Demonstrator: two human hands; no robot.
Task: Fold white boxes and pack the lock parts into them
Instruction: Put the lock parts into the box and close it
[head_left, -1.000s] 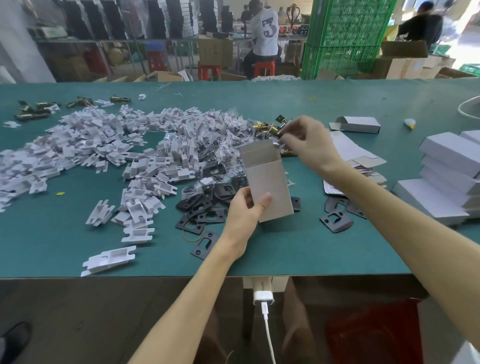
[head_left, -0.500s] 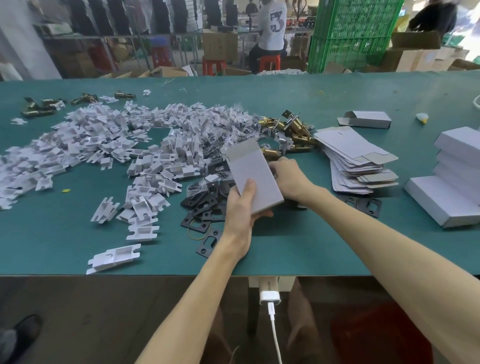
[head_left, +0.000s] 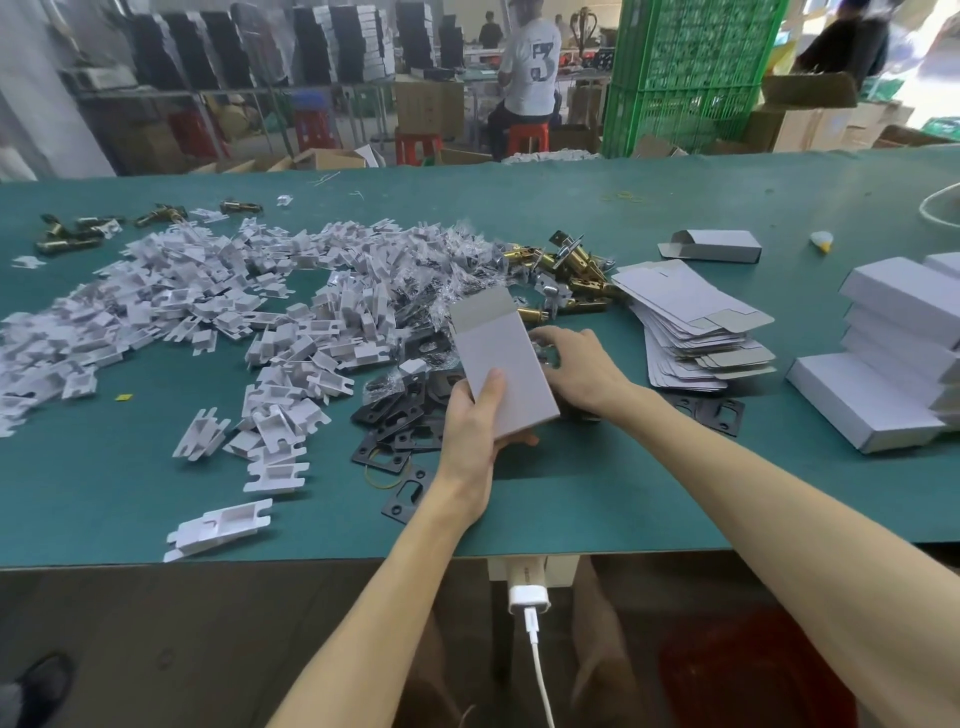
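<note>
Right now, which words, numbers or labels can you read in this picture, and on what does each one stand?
"3": large and dark, on the back of the white shirt in the background; the mark beside it is too blurred to read.
No print shows on the box in the left hand, on the flat blanks or on the charger.

Surface (head_left: 519, 208) plain teal-green. Box (head_left: 498, 364) pale grey-white, darker grey flap up top. Plastic inserts (head_left: 182, 291) white. Small bags (head_left: 467, 270) clear w/ dark bits inside. Plates (head_left: 395, 436) matte black. Latch parts (head_left: 576, 270) brass-gold w/ silver bits. Box blanks (head_left: 685, 312) white, grey-brown on inner flaps. Folded boxes (head_left: 893, 312) white. Crate (head_left: 691, 67) bright green, lattice pattern. Stool (head_left: 527, 137) red. Charger (head_left: 525, 597) & cable (head_left: 540, 675) white. Rubber band (head_left: 375, 479) yellow. Seated person's shirt (head_left: 530, 67) white w/ dark numeral 3.
</note>
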